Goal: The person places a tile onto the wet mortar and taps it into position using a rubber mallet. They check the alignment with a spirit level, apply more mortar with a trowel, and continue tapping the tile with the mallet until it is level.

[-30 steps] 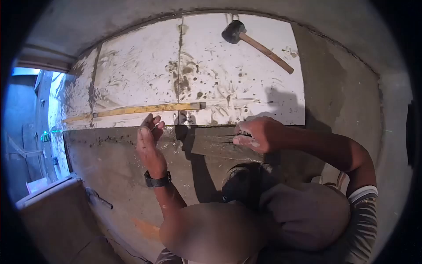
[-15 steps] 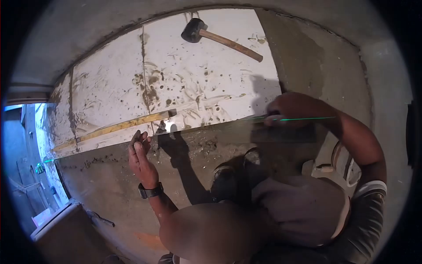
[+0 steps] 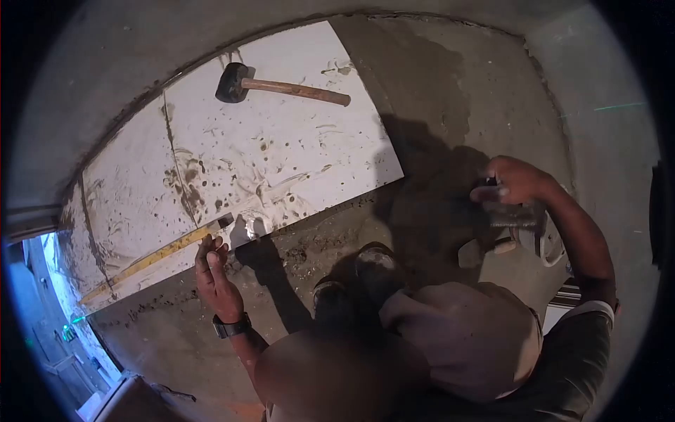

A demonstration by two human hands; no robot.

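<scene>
My right hand (image 3: 517, 181) is closed around the handle of what looks like a flat trowel (image 3: 512, 219), over wet grey mortar at the right; shadow and blur hide much of the tool. My left hand (image 3: 216, 281), wearing a dark wristband, is raised near the front edge of the white tiles (image 3: 281, 133). Its fingers are stretched and slightly apart, with nothing visible in them. Close beside its fingertips lies a long yellow bar (image 3: 165, 250) with a dark end. A black-headed rubber mallet (image 3: 295, 89) with a wooden handle rests on the tiles.
Grey mortar (image 3: 422, 67) borders the tiles on the right, beside the wall (image 3: 598, 77). A pale container (image 3: 517, 281) and a wooden-handled tool (image 3: 503, 246) are by my right forearm. My shoes (image 3: 334, 302) stand on the grey floor. Green laser light marks the wall.
My right hand has moved right, away from the tile edge, with the trowel. The view has shifted, so tiles and mallet appear further left. My left hand stays near the tile edge.
</scene>
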